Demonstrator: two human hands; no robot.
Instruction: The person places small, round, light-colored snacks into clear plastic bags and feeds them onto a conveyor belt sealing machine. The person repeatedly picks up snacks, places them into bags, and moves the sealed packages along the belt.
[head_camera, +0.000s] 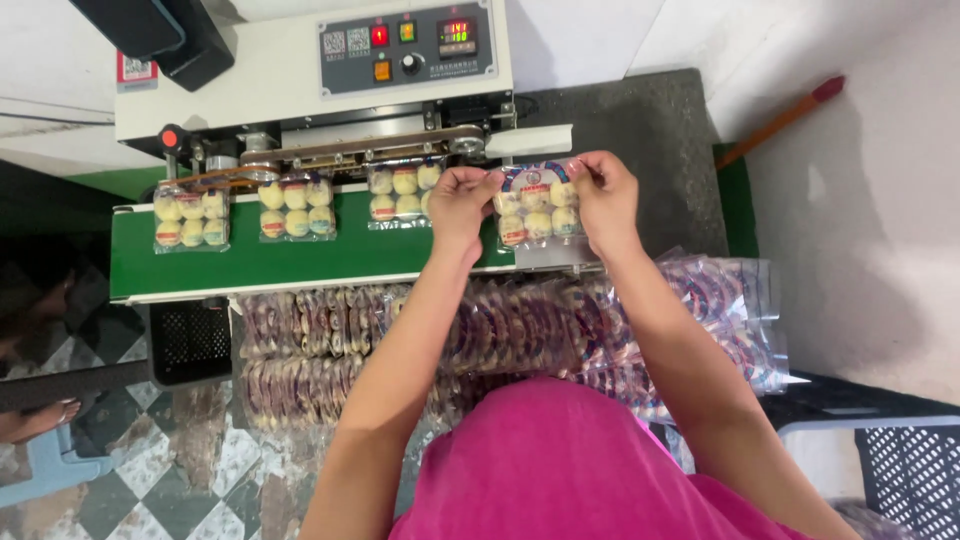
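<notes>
- Head view: the left hand (462, 203) and the right hand (603, 198) pinch the two upper corners of one clear pouch of round pale sweets (537, 208), fingers closed on its top edge, the hands apart with the pouch stretched between them.
- The held pouch sits at the right end of the green conveyor belt (260, 262), its top edge just beside the white infeed guide (528, 141) of the sealing machine (290, 70).
- Three more filled pouches ride the belt to the left: one just beside the left hand (403, 194), one in the middle (296, 206), one at the far left (191, 216). Their tops are under the machine's sealing band.
- The machine's grey control panel (405, 48) shows lit buttons, a knob and a small display.
- Below the belt, rows of filled pouches (500, 330) stand packed on edge, touching one another, between the belt and the person's pink top (560, 460).
- A dark plastic crate (905, 465) is at lower right; a checked tile floor (190, 470) shows at lower left.
- A stick with a red tip (785, 118) lies on the floor at upper right.
</notes>
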